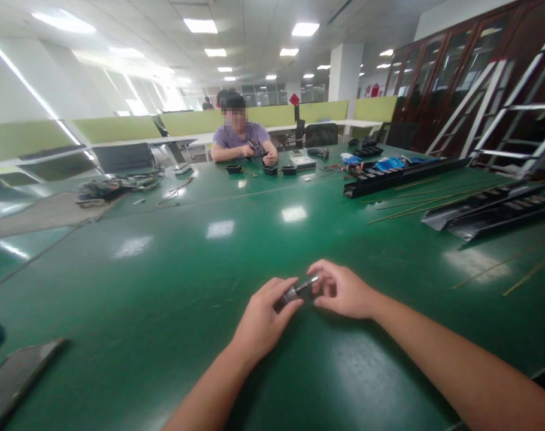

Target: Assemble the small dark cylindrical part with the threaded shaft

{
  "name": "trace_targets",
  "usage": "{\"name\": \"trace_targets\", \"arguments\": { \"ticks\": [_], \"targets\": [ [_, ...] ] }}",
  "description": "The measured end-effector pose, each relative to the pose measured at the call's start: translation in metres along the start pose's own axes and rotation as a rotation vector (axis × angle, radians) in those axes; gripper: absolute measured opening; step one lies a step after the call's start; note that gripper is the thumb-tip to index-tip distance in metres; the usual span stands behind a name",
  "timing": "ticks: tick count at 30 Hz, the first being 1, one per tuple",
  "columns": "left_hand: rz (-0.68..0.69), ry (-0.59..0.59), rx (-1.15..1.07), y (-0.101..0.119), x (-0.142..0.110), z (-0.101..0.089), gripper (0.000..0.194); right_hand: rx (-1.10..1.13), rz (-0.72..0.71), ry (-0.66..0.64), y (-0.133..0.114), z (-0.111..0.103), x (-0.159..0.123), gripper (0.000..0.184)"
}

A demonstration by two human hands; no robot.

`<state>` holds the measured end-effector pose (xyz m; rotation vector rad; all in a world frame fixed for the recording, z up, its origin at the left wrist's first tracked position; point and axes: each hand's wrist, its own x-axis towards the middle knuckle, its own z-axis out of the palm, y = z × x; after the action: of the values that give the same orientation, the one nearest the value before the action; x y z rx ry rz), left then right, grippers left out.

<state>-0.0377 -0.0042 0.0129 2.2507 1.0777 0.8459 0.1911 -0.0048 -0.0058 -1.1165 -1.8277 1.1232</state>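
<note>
My left hand [266, 314] is closed around a short dark cylindrical tool [291, 294] just above the green table. A thin shaft with a bright metal tip juts out of it, up and to the right. The part inside my palm is hidden, so its exact kind does not show. My right hand [342, 290] is by the bright tip, its fingers curved and its thumb apart from the index finger. Whether a fingertip touches the metal I cannot tell.
Across the green table [178, 281] a person in a purple shirt [254, 134] handles a dark device [257, 146]. To the right are black metal channels [483, 215] and thin rods [409, 211]. A flat dark panel [23, 374] lies at the lower left. A ladder [479, 108] stands beyond.
</note>
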Motion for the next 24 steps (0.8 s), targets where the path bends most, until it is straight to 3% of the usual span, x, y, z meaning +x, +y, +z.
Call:
{"name": "trace_targets", "arguments": {
  "ticks": [5, 10, 14, 24],
  "targets": [
    [-0.038, 0.057, -0.008, -0.008, -0.012, 0.003, 0.048, -0.049, 0.003, 0.033, -0.004, 0.004, -0.004, 0.041],
    [-0.031, 0.086, -0.007, -0.007, -0.014, 0.003, 0.028, -0.094, -0.039, -0.003, -0.011, 0.011, -0.009, 0.038],
    [-0.001, 0.078, -0.05, -0.006, -0.01, 0.003, 0.027, -0.137, -0.064, 0.02, -0.015, 0.012, -0.01, 0.042],
    [-0.012, 0.025, -0.074, -0.005, -0.008, 0.006, 0.023, -0.209, -0.134, 0.075, -0.013, 0.013, -0.009, 0.029]
  ]
}}
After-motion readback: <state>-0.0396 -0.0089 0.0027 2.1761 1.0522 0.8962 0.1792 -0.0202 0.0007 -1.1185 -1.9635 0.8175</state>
